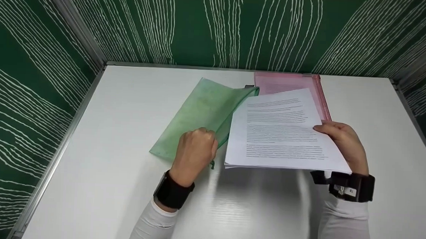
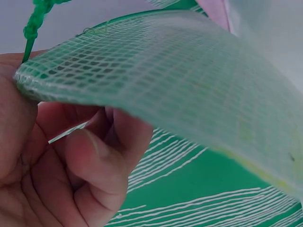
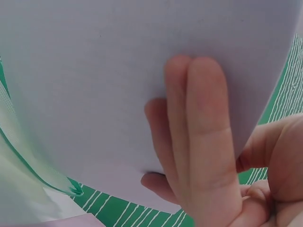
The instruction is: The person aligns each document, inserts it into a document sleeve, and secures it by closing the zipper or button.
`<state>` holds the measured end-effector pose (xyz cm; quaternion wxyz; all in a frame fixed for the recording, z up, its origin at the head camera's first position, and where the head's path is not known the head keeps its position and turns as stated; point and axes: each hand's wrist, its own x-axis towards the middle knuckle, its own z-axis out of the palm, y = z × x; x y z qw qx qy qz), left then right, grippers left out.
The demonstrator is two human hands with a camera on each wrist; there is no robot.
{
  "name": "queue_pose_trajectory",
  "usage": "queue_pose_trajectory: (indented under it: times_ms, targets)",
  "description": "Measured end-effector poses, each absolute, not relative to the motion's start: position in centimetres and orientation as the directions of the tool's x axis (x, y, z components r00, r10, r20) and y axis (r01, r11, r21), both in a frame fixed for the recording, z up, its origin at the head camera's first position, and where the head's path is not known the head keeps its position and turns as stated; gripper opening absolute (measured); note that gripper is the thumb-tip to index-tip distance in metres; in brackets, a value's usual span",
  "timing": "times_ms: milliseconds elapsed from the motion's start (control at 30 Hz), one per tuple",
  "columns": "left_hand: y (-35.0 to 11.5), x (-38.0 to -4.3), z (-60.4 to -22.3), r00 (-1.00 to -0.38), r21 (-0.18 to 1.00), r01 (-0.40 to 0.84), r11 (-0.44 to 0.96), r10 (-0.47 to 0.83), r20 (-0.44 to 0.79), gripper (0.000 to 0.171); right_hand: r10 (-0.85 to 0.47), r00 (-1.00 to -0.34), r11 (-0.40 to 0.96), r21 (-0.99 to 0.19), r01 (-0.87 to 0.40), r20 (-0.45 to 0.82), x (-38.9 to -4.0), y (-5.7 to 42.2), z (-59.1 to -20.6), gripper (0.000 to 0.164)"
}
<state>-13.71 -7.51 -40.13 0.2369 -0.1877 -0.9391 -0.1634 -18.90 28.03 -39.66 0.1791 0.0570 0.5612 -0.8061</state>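
Note:
A green mesh zip pouch point(image 1: 204, 108) lies tilted at the middle of the table, its right-hand edge lifted and gaping. My left hand point(image 1: 196, 147) grips the near corner of that edge with curled fingers; a green cord point(image 2: 35, 21) hangs by the thumb in the left wrist view. A stack of printed paper sheets point(image 1: 280, 137) is held above the table by my right hand point(image 1: 345, 141), thumb on top and fingers point(image 3: 208, 132) flat underneath. The left side of the stack meets the pouch's opening; how far any sheet reaches inside cannot be told.
Behind the sheets, a pink zip pouch point(image 1: 284, 80) with printed paper in it lies at the table's far edge. A small dark tab point(image 1: 249, 86) shows by the green pouch's far corner. Green panels with white lines point(image 1: 220, 30) surround the white table point(image 1: 88, 186).

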Motion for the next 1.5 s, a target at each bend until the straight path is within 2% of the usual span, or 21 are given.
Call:
queue_pose_trajectory:
  times_ms: [300, 667, 867, 1067, 1133, 1267, 1367, 1500]
  targets:
    - [-7.6, -13.7, -40.1, -0.819, 0.329, 0.445, 0.833, 0.23, 0.525, 0.051, -0.303, -0.909, -0.414, -0.82, 0.396, -0.286, -19.1, 27.0, -40.2, 0.024]
    - [-7.7, -13.5, -40.0, -0.824, 0.358, 0.455, 0.815, 0.234, 0.516, 0.051, -0.267, -0.92, -0.422, -0.824, 0.378, -0.286, -19.4, 27.0, -40.8, 0.023]
    - [-7.9, -13.5, -39.8, -0.835, 0.388, 0.462, 0.798, 0.244, 0.493, 0.052, -0.223, -0.94, -0.364, -0.873, 0.325, -0.257, -19.6, 26.6, -41.1, 0.02]
    - [-8.2, -13.7, -39.5, -0.864, 0.469, 0.473, 0.746, 0.288, 0.414, 0.053, -0.193, -0.954, -0.31, -0.909, 0.28, -0.229, -19.7, 26.3, -41.3, 0.019]
    - [-8.3, -13.7, -39.4, -0.869, 0.495, 0.48, 0.724, 0.314, 0.383, 0.049, -0.186, -0.958, -0.302, -0.914, 0.269, -0.22, -19.7, 26.2, -41.4, 0.019]
    - [-8.5, -13.6, -39.3, -0.864, 0.515, 0.501, 0.695, 0.368, 0.343, 0.02, -0.176, -0.961, -0.298, -0.918, 0.26, -0.215, -19.8, 26.1, -41.4, 0.02]
    - [-8.6, -13.5, -39.2, -0.863, 0.516, 0.505, 0.692, 0.4, 0.308, 0.027, -0.165, -0.962, -0.298, -0.918, 0.26, -0.218, -19.8, 26.0, -41.5, 0.019]
    - [-8.6, -13.4, -39.1, -0.863, 0.497, 0.504, 0.706, 0.429, 0.266, 0.023, -0.153, -0.961, -0.296, -0.917, 0.266, -0.229, -19.9, 25.9, -41.5, 0.019]
